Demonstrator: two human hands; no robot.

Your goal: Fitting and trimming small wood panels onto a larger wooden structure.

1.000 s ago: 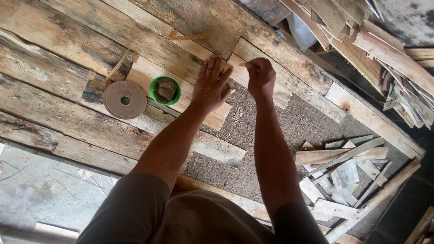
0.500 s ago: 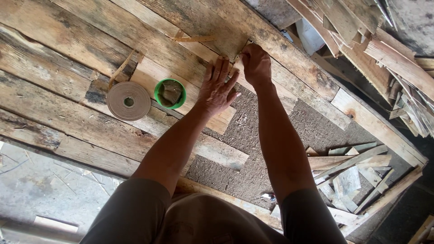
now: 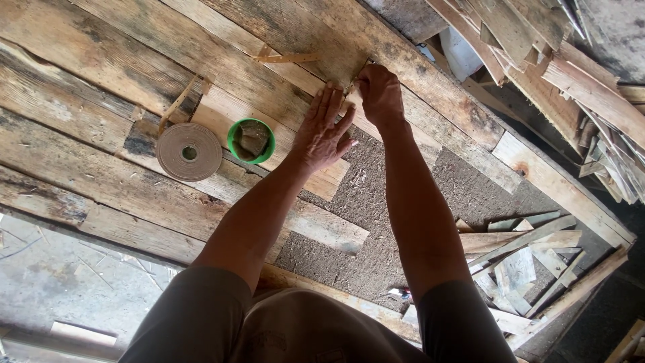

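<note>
My left hand (image 3: 324, 129) lies flat with fingers spread on a pale wooden board (image 3: 228, 114) atop rough planks. My right hand (image 3: 379, 91) is closed in a fist just beyond it, pinching a thin strip or small tool (image 3: 361, 71) against a plank; what it grips is too small to name. A roll of brown tape (image 3: 189, 151) lies flat to the left, with a thin strip trailing up from it. Next to the roll stands a green cup (image 3: 250, 140) with something dark inside.
A loose thin wood strip (image 3: 285, 58) lies on the far planks. Scrap wood offcuts (image 3: 524, 249) pile up at the right, and longer slats (image 3: 578, 74) are stacked at the upper right. A rough brown board surface (image 3: 383, 222) shows between the planks. My knees fill the bottom.
Both hands have shifted farther along the planks, away from me. The right fist now sits at the plank edge; the left hand stays flat on the board.
</note>
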